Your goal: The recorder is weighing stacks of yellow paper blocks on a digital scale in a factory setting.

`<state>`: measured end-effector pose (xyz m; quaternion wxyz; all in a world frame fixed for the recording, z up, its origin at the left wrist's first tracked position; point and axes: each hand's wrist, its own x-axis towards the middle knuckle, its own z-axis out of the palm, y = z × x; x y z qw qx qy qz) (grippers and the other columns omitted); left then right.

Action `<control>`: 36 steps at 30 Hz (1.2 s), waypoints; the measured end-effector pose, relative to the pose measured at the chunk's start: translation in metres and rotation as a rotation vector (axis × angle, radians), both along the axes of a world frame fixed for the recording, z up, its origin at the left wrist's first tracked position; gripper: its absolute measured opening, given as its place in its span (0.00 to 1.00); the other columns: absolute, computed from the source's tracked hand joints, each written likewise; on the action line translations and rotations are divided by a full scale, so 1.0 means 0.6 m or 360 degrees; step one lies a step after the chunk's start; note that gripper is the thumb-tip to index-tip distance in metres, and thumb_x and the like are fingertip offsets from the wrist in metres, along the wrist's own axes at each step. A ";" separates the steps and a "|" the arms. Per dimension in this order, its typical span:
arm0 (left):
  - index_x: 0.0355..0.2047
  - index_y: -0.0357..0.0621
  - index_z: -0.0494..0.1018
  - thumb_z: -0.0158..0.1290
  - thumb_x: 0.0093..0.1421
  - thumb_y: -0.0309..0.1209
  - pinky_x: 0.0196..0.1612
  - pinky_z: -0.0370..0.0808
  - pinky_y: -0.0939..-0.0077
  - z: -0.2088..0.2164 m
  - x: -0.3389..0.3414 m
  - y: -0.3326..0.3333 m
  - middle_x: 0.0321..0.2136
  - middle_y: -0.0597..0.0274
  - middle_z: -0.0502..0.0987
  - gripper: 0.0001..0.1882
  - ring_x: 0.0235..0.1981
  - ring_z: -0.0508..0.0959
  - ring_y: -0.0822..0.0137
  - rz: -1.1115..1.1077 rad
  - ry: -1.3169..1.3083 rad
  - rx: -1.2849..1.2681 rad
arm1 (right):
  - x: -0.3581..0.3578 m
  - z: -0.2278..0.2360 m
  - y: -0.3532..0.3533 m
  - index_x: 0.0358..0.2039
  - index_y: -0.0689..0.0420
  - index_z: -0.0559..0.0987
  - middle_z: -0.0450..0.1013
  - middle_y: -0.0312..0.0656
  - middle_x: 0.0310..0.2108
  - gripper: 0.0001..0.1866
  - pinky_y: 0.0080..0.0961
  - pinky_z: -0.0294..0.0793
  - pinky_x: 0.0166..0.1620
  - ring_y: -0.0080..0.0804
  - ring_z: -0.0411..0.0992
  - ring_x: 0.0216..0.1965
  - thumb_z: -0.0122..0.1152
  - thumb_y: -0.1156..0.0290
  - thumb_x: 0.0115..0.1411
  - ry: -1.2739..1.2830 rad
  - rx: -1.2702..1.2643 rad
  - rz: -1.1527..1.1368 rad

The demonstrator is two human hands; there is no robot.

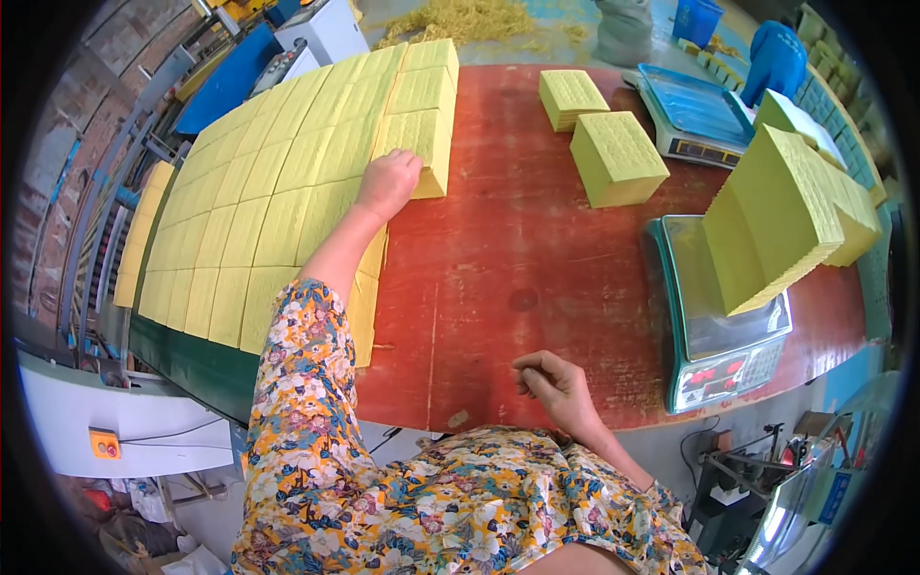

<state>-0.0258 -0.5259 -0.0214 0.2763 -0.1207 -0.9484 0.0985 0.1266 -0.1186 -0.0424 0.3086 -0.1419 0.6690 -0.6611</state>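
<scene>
Rows of yellow paper stacks (pixel 259 182) stand packed tightly together along the left of the table. My left hand (pixel 391 182) reaches over them with bent fingers on the near end of a yellow paper stack (pixel 407 134) at the block's right edge. Part of its grip is hidden behind the hand itself. My right hand (pixel 561 388) hovers by the table's front edge, fingers curled in, with nothing visible in it. On the digital scale (pixel 682 287) at the right, a tall yellow paper stack (pixel 776 211) rests at a tilt.
Two yellow paper stacks (pixel 618 158) sit at the far middle of the red table (pixel 517 259). Behind them is a second scale (pixel 695 105) with a blue pan. A blue chair (pixel 774 59) and yellow scraps (pixel 460 21) on the floor lie beyond.
</scene>
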 end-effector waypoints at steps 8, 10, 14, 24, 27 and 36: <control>0.25 0.43 0.69 0.54 0.52 0.25 0.31 0.76 0.66 0.007 -0.005 0.003 0.24 0.59 0.71 0.04 0.31 0.76 0.60 -0.0014 0.0066 -0.0046 | 0.005 0.001 0.012 0.43 0.64 0.78 0.77 0.39 0.31 0.09 0.20 0.76 0.38 0.20 0.75 0.33 0.53 0.77 0.64 0.0015 -0.0017 -0.0068; 0.25 0.43 0.69 0.54 0.50 0.25 0.31 0.75 0.66 0.022 0.005 0.013 0.24 0.59 0.71 0.04 0.30 0.75 0.59 -0.0041 0.0145 0.0009 | 0.005 0.000 0.015 0.43 0.64 0.78 0.77 0.39 0.31 0.09 0.20 0.76 0.37 0.20 0.75 0.33 0.53 0.77 0.64 0.0035 -0.0015 -0.0073; 0.26 0.42 0.69 0.56 0.48 0.23 0.31 0.74 0.65 0.058 0.070 0.058 0.24 0.58 0.72 0.06 0.29 0.75 0.58 -0.0122 0.0282 0.0139 | -0.021 -0.009 0.008 0.47 0.63 0.76 0.77 0.41 0.34 0.12 0.23 0.76 0.40 0.25 0.75 0.35 0.50 0.73 0.66 -0.0094 -0.0136 -0.0002; 0.35 0.37 0.75 0.61 0.46 0.24 0.41 0.78 0.68 -0.004 0.321 0.279 0.41 0.51 0.77 0.14 0.43 0.78 0.58 -0.0734 -0.0100 0.0331 | -0.163 -0.054 -0.125 0.57 0.61 0.67 0.71 0.48 0.52 0.25 0.44 0.75 0.51 0.43 0.72 0.52 0.55 0.59 0.65 -0.1212 -0.0830 -0.0143; 0.48 0.36 0.72 0.64 0.47 0.27 0.51 0.74 0.67 -0.015 0.365 0.316 0.51 0.47 0.72 0.26 0.51 0.74 0.54 -0.0069 -0.0069 0.0654 | -0.149 -0.031 -0.093 0.53 0.61 0.71 0.74 0.44 0.48 0.17 0.36 0.75 0.52 0.36 0.74 0.50 0.55 0.70 0.64 -0.0932 -0.0724 -0.0203; 0.62 0.40 0.59 0.44 0.68 0.49 0.59 0.68 0.60 -0.024 0.317 0.473 0.59 0.55 0.67 0.30 0.59 0.69 0.60 -0.0209 -0.0283 0.4150 | -0.093 0.021 0.026 0.49 0.61 0.74 0.76 0.39 0.47 0.15 0.29 0.71 0.54 0.27 0.74 0.49 0.59 0.76 0.61 -0.0594 -0.1065 -0.0523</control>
